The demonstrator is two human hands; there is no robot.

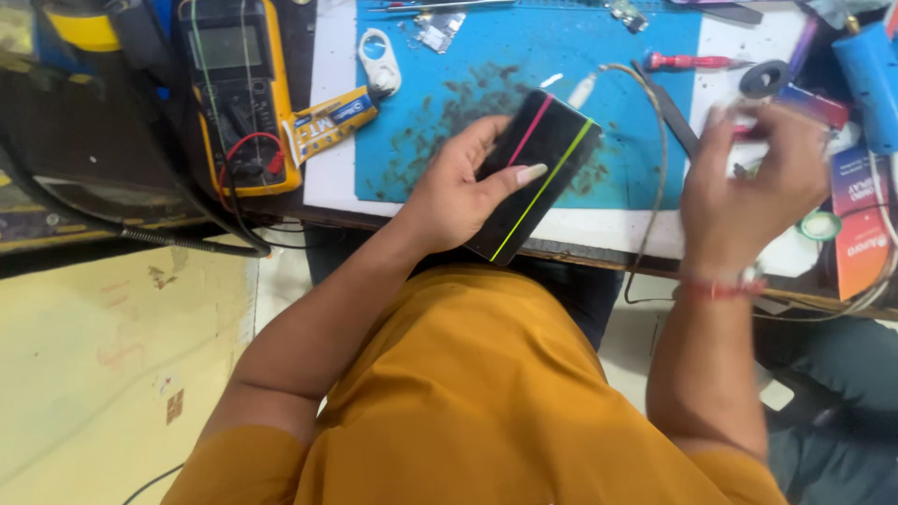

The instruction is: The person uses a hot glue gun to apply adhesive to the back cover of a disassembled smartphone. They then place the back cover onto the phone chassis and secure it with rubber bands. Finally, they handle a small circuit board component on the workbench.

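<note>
My left hand (458, 187) grips a black smartphone (547, 159) whose dark screen shows a pink line and a yellow-green line running lengthwise. The phone is tilted and held over the front edge of a blue work mat (524, 56). My right hand (753, 182) is raised at the right side of the bench, blurred, with fingers curled around something small and reddish that I cannot make out. A white cable (655, 140) curves down between the two hands.
A yellow multimeter (234, 89) with red and black leads lies at the left. A glue tube (332, 117), a white plastic tool (379, 61), a red screwdriver (687, 63), a black tape roll (765, 79) and a blue device (870, 75) lie around the mat.
</note>
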